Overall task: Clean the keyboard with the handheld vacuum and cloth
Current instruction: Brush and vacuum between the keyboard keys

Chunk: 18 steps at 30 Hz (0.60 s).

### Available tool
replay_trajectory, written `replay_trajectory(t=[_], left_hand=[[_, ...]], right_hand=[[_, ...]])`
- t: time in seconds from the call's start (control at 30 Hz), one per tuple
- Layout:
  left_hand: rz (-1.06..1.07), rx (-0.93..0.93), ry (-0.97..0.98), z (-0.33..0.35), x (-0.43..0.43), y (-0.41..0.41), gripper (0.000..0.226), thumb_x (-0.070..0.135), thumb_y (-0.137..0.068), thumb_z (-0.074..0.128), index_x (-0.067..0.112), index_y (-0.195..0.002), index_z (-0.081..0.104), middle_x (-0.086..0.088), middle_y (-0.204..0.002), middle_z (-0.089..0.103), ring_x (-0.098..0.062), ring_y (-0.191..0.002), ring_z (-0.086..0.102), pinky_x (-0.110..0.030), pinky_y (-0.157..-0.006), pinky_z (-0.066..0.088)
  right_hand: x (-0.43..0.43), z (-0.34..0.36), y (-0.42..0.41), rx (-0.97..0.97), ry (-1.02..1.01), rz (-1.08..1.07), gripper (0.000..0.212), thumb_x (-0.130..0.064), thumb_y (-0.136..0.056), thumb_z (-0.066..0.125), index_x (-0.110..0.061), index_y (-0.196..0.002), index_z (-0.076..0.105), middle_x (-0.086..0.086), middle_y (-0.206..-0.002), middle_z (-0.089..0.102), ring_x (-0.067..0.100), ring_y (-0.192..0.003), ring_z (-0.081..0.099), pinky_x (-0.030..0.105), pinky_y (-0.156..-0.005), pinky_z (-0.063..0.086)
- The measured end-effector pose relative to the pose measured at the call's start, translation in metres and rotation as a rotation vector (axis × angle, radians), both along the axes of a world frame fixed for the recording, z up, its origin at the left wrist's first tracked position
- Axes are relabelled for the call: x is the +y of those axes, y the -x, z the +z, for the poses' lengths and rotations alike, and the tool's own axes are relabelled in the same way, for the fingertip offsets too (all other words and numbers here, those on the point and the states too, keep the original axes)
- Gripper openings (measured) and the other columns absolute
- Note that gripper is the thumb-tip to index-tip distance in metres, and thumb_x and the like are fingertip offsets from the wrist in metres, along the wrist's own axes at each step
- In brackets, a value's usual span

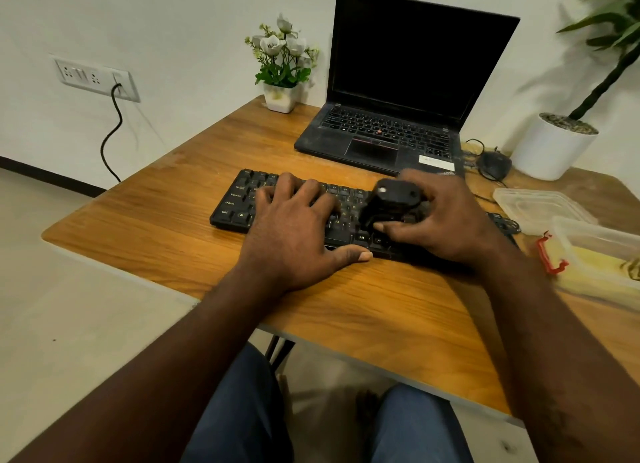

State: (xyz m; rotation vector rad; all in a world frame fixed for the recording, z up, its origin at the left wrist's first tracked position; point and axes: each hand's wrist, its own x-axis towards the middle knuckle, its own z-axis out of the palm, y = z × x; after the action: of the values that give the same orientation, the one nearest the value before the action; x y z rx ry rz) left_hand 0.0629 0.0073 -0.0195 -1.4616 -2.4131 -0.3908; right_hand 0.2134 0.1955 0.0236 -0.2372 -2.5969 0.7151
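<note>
On the brown wooden table [145,234], the left hand [294,227] lies flat, its straight fingers spread over the left half of the flat black computer keyboard [232,206] and its thumb along the near edge. The right hand [446,220] curls round the small black handheld vacuum [391,199] (blurred), set on the keys right of centre. Farther back stands an open black laptop [398,92], its screen dark.

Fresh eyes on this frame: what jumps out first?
Centre frame, the left hand lies flat on the left half of the black keyboard, while the right hand grips a small black handheld vacuum on its right half. Behind them, an open laptop with a dark screen stands at the far edge of the table.
</note>
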Motion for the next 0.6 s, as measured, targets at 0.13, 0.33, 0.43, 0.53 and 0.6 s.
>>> replay_trajectory(t=[0.13,0.33,0.43,0.53,0.6], left_hand=[[0.008,-0.004,0.007,0.0,0.0,-0.001,0.094,0.101,-0.075,0.027,0.033,-0.131,0.059,0.005,-0.136,0.051,-0.022,-0.132,0.032,-0.052,-0.107,0.033],[0.007,-0.001,0.0,0.0,0.001,-0.002,0.093,0.1,-0.076,0.029,0.031,-0.131,0.058,0.004,-0.136,0.052,-0.022,-0.13,0.033,-0.053,-0.107,0.033],[0.012,0.003,0.006,-0.001,0.001,-0.001,0.094,0.1,-0.076,0.028,0.031,-0.132,0.057,0.004,-0.135,0.052,-0.023,-0.129,0.033,-0.052,-0.105,0.033],[0.009,0.003,0.002,-0.001,0.0,-0.001,0.093,0.1,-0.076,0.029,0.031,-0.132,0.057,0.004,-0.134,0.052,-0.022,-0.129,0.033,-0.051,-0.104,0.032],[0.006,0.003,-0.004,-0.002,0.0,-0.001,0.091,0.1,-0.076,0.029,0.033,-0.13,0.058,0.005,-0.133,0.052,-0.022,-0.129,0.033,-0.051,-0.104,0.032]], right_hand=[[0.029,0.012,-0.035,-0.066,0.193,-0.072,0.038,-0.011,-0.075,0.089,-0.029,-0.104,0.072,-0.011,-0.096,0.077,0.002,-0.091,0.072,0.014,-0.077,0.055],[0.013,0.009,-0.023,0.004,0.171,-0.072,0.038,-0.022,-0.075,0.09,-0.037,-0.102,0.068,-0.013,-0.096,0.075,-0.001,-0.092,0.071,0.015,-0.078,0.056],[-0.013,-0.001,0.001,0.036,0.035,0.04,0.031,-0.022,-0.077,0.089,-0.025,-0.101,0.07,-0.012,-0.092,0.071,0.004,-0.087,0.068,0.016,-0.073,0.053],[-0.012,-0.001,0.007,0.043,-0.001,0.069,0.032,-0.022,-0.078,0.088,-0.025,-0.104,0.069,-0.013,-0.092,0.069,0.003,-0.087,0.066,0.016,-0.075,0.053],[0.0,0.003,-0.002,0.009,0.063,0.032,0.037,-0.022,-0.078,0.089,-0.034,-0.106,0.067,-0.015,-0.097,0.071,-0.001,-0.094,0.068,0.016,-0.082,0.055]])
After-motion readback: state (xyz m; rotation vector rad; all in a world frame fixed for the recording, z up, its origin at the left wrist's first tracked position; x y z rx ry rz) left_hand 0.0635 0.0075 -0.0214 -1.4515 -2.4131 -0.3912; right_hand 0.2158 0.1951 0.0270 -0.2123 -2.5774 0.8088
